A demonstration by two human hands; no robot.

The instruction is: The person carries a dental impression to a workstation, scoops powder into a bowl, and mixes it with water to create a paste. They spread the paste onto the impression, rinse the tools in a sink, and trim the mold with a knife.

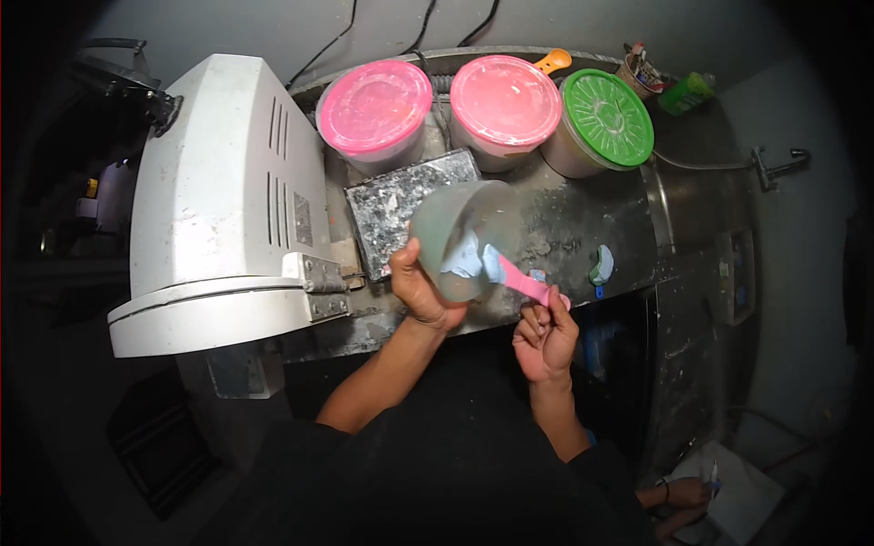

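My left hand grips a translucent greenish mixing bowl, tilted on its side with its mouth facing right. Inside the bowl sits a lump of light blue paste. Between its fingers and thumb my right hand holds a pink spatula by the handle. Its blade, coated in the same blue paste, reaches into the mouth of the bowl. Right of the spatula, a small green piece with light blue paste and a blue tab lies on the dark counter.
Two pink-lidded tubs and a green-lidded tub line the back, an orange scoop by one lid. A stained slab lies behind the bowl. Left stands a white machine. Another person's hand holds a pen, lower right.
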